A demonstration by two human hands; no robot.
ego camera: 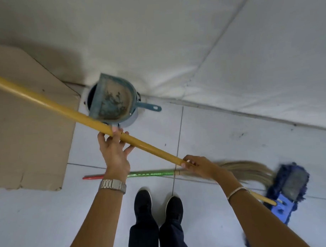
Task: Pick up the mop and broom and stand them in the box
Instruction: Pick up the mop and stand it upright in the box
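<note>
The mop has a long yellow handle (52,107) running from the upper left down to a blue head (288,189) at the lower right. It is lifted off the floor. My left hand (114,149) is curled around the handle near its middle. My right hand (198,165) grips the same handle lower down, closer to the head. The broom (149,173) lies flat on the tiled floor beneath my arms, with a green and red handle and pale bristles (247,169) pointing right. The cardboard box (27,128) sits at the left, and the mop handle crosses above it.
A blue bin with a dirty dustpan (111,101) on top stands against the white padded wall (174,39), just right of the box. My two black shoes (157,204) stand on the tiles below the broom.
</note>
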